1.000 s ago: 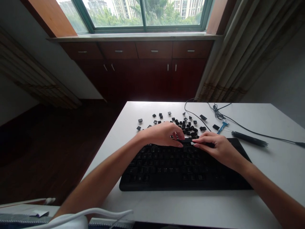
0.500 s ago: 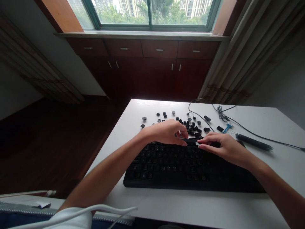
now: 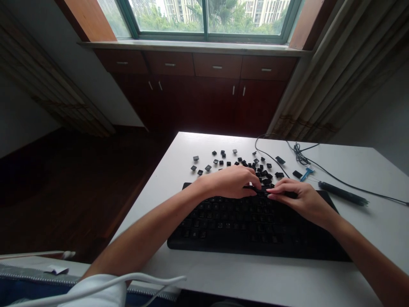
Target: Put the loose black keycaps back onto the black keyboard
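Keyboard, six o'clock of loose keycaps kept within reach. At its twelve-o'clock edge, my left hand has fingertips slightly apart; my right hand's nearly meet, probably for fine control, any grip untellable.

Left hand curls near right hand, both seemingly with fingertips nearly pinched

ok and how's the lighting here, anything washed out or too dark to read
Head view: window bright and partly washed out, floor sunk in near-black; head view: keyboard dim, its key markings mostly too dark and small to read, table much paler; head view: wide-angle distortion, the right curtain slanting strongly at the side.
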`<state>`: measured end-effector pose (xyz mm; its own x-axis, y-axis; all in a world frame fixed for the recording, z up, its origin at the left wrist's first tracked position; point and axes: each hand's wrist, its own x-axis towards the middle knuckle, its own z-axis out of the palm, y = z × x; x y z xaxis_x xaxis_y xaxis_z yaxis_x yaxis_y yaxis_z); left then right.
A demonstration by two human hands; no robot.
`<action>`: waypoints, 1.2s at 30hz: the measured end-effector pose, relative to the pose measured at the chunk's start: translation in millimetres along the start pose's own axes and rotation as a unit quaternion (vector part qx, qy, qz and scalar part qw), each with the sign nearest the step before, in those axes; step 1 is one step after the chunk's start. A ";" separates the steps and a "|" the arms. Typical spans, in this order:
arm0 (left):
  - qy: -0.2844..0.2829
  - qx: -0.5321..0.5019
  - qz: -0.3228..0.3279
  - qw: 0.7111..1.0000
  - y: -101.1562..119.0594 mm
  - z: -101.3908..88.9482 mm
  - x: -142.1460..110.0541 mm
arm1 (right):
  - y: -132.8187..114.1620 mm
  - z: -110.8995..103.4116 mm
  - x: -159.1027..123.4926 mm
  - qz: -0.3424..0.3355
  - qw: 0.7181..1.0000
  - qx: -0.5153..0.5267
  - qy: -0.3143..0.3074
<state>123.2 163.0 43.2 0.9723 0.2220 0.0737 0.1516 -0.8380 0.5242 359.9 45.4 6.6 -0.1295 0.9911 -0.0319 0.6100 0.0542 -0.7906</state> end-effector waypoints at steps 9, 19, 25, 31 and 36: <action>0.027 0.063 0.040 0.997 -0.9 15.2 4.9 | -2.8 -0.4 1.3 -0.007 1.000 0.003 -0.006; 0.033 0.075 0.036 0.996 7.3 8.5 3.8 | -14.8 -20.2 7.3 -0.021 0.994 -0.100 -0.043; 0.056 0.075 0.011 0.996 6.8 -18.4 -4.1 | -30.0 0.3 34.6 -0.030 0.979 -0.187 0.073; 0.110 0.091 -0.031 0.989 4.8 -44.3 -17.4 | -33.5 38.8 64.5 -0.068 0.945 -0.297 0.120; 0.140 0.118 -0.058 0.981 -2.1 -61.9 -27.7 | -24.2 45.5 63.9 -0.071 0.927 -0.343 0.135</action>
<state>85.0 189.5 92.6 0.8639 0.4230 0.2735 0.3271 -0.8840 0.3341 301.3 101.9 -4.1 -0.1025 0.9573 0.2704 0.9675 0.1591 -0.1964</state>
